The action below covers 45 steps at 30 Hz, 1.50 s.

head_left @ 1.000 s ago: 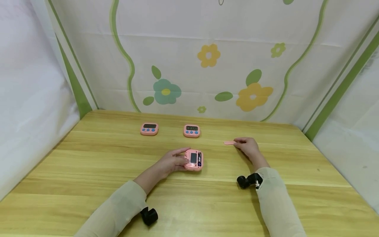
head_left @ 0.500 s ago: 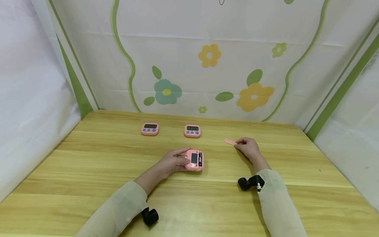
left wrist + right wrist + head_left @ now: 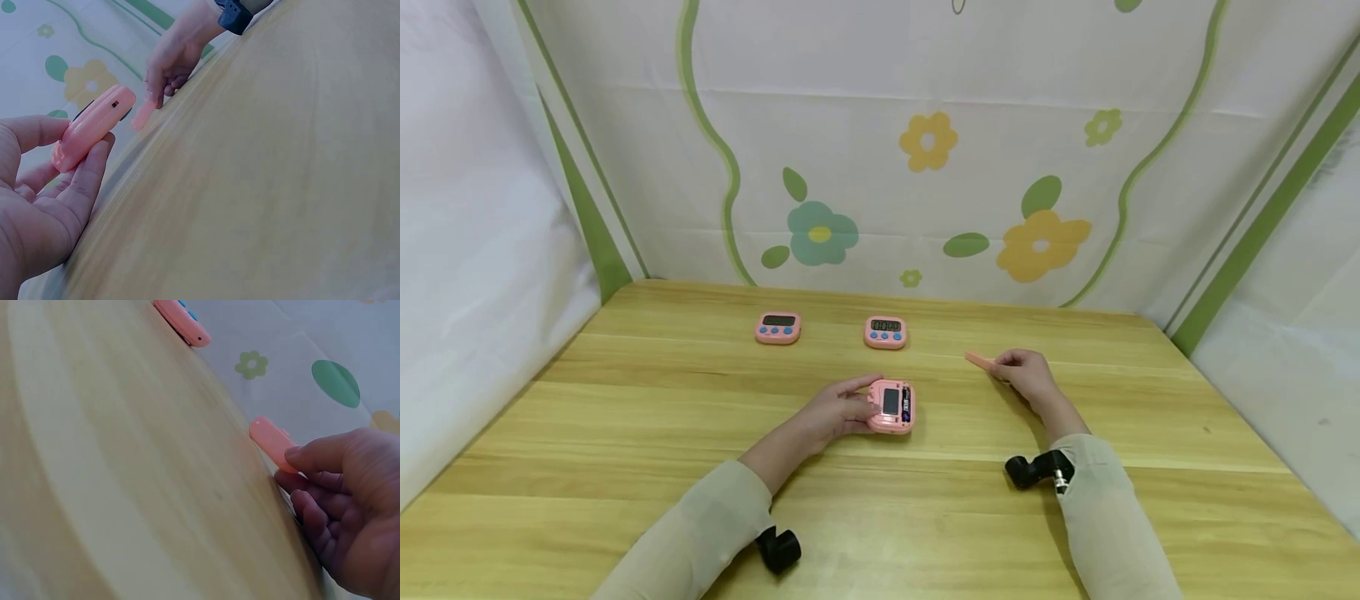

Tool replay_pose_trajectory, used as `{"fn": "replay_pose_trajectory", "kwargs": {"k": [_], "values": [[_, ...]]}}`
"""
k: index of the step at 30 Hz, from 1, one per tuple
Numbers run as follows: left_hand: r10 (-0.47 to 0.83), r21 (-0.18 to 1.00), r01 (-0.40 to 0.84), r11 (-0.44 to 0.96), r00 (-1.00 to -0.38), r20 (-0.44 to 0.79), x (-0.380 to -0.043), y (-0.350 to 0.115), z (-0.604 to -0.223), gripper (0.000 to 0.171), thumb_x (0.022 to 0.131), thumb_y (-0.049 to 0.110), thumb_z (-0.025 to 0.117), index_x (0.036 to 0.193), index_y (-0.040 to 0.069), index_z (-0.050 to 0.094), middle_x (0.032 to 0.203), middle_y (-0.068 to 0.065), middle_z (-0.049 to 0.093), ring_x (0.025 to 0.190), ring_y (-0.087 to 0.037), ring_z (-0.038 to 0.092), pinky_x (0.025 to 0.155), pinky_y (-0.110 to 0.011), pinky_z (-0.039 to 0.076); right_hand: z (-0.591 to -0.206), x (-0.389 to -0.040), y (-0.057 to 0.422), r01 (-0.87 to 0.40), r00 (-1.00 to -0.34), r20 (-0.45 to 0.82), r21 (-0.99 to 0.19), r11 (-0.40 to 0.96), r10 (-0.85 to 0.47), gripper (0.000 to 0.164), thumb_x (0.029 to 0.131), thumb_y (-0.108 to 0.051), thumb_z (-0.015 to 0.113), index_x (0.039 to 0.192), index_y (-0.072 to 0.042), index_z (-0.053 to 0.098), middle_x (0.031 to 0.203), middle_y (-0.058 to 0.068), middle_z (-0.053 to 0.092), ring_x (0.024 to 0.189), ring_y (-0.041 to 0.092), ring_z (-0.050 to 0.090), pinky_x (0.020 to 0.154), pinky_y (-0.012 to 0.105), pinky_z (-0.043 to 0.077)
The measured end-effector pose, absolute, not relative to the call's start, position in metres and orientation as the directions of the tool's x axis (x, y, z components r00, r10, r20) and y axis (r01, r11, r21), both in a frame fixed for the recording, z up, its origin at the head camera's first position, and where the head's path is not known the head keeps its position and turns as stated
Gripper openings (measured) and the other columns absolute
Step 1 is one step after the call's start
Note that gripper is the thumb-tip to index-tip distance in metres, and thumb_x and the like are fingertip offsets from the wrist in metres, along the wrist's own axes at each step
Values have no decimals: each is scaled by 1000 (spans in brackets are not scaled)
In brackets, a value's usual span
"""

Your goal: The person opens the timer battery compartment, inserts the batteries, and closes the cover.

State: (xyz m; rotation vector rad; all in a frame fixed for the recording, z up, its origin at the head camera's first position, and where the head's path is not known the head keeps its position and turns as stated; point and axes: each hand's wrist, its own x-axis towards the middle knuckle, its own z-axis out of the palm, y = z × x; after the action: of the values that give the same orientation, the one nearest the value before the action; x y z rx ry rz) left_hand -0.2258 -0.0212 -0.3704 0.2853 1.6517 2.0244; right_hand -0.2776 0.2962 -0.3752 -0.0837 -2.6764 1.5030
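My left hand [image 3: 831,414] grips a pink digital timer [image 3: 890,406] by its left side, back facing up. A battery [image 3: 906,405] shows in the slot along the timer's right edge. In the left wrist view the timer [image 3: 94,128] appears edge-on between thumb and fingers. Off to the right, my right hand [image 3: 1028,377] pinches a narrow pink battery cover [image 3: 979,361] by one end. Seen from the right wrist, the cover [image 3: 272,444] sticks out past the thumb and fingertips, just above the table.
Two more pink timers with blue buttons lie face up towards the back of the wooden table [image 3: 880,517]: one at left [image 3: 778,328], one near the middle [image 3: 885,332]. A flowered white cloth [image 3: 865,150] hangs behind the table.
The battery cover has turned in my right fingers, from lying flat to standing more on its edge and slanting. My left hand and the timer have stayed put.
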Motion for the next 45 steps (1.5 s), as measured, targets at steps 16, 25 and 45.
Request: {"fn": "replay_pose_trajectory", "kwargs": {"k": [16,25,45], "values": [[505,959,-248,-136,-850,-148,-226,-21,-372,57,79,0,57,132,7,36,115,-19,47,82,-20,56,75,-34,48,-364,-273,289,30,-1000,-29,-970,243,8,30,84,-4,53,107,15,49,80,6,59,66,12,59,60,24,50],[499,961,-239,-140,-855,-140,-226,-21,-372,56,80,-1,55,132,5,35,108,-21,48,81,-22,57,76,-34,47,-353,-263,271,121,-988,-127,-990,70,-93,36,88,0,45,118,18,38,80,9,56,64,12,57,61,23,51],[493,962,-233,-145,-860,-134,-225,-22,-372,56,79,-1,56,131,5,36,110,-21,46,81,-21,57,75,-34,48,-350,-246,234,59,-985,-53,-998,-35,-165,31,82,4,52,105,22,41,76,10,59,67,16,59,63,25,51]]}}
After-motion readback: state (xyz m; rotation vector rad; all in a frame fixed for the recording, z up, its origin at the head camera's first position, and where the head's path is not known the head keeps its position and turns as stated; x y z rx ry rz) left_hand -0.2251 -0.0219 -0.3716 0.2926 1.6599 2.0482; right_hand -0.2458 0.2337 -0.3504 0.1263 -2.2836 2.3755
